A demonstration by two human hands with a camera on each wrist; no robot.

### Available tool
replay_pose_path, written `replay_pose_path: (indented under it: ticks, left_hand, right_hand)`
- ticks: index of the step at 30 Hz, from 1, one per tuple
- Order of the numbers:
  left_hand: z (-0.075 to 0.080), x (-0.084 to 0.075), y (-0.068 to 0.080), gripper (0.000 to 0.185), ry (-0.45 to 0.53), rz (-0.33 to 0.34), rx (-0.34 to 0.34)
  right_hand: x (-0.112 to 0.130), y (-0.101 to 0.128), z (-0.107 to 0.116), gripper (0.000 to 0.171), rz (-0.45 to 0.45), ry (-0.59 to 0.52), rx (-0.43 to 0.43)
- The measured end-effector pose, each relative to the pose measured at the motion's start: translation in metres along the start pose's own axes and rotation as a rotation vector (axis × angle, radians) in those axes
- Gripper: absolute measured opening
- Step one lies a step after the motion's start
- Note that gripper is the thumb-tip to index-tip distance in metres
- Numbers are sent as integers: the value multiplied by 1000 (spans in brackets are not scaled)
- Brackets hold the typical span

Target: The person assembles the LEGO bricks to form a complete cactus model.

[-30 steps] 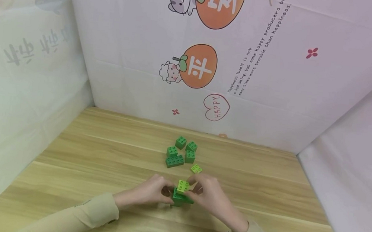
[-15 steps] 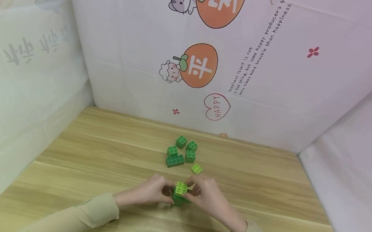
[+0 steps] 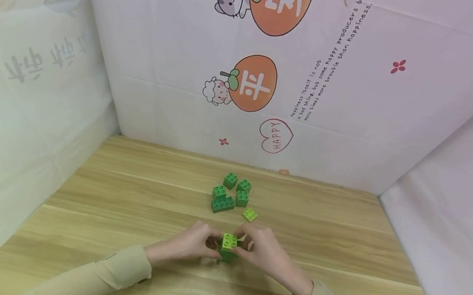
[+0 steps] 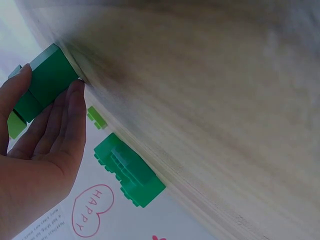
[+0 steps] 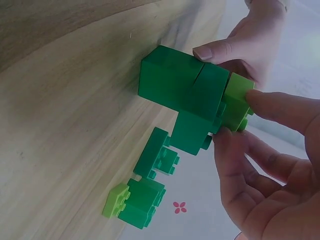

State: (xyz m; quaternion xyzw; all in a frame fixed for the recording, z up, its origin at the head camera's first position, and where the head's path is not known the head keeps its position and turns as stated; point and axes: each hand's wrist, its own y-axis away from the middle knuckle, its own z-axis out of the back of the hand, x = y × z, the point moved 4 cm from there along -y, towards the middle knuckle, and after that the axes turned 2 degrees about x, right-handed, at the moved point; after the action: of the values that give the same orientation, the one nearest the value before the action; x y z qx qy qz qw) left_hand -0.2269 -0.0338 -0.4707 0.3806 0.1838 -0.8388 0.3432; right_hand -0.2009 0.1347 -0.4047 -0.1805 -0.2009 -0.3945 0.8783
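A small stack of dark green toy bricks (image 5: 170, 77) stands on the table between both hands, its upper brick jutting out to one side in the right wrist view. My left hand (image 3: 193, 244) holds the stack from the left, thumb on one face and fingers on another. With thumb and fingers, my right hand (image 3: 266, 252) pinches a thin lime-green brick (image 3: 229, 242) on top of the stack, over one end of the upper brick. In the right wrist view this lime brick (image 5: 236, 100) sits right against the dark green one, studs facing away from the stack.
Beyond the hands lie several loose green bricks (image 3: 242, 199), including a long one (image 3: 222, 204) with two rows of studs. A second thin lime-green brick (image 3: 250, 215) lies nearer the right hand. Printed white cloth (image 3: 326, 151) walls the wooden table (image 3: 152, 182) at the back and sides.
The right hand has brought the lime-green brick slightly left and down onto the top of the stack. The left hand has stayed in place, and the loose bricks have not moved.
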Motion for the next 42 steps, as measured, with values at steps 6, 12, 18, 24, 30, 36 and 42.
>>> replay_pose_path:
  ticks: [6,12,18,24,30,36,42]
  left_hand:
    - [1,-2,0,27,-18,-12,-4]
    - [0,-1,0,28,-17,-8,0]
    - [1,-1,0,28,-11,-11,3]
    - [0,0,0,28,8,-1,10]
    - [0,0,-1,27,-4,-11,6]
    - [0,0,-1,26,-23,-27,-1]
    - [0,0,-2,25,-21,-26,3]
  right_hand:
    - [1,0,0,24,6,35,-8]
    - [1,0,0,24,-2,37,-5]
    - [-1,0,-1,24,-22,11,1]
    - [-3,-1,-2,24,-36,-8,10]
    - [-1,-4,-1,25,-24,6,32]
    - [0,-7,0,24,-5,25,49]
    - [-5,-9,-1,24,-14,-9,76]
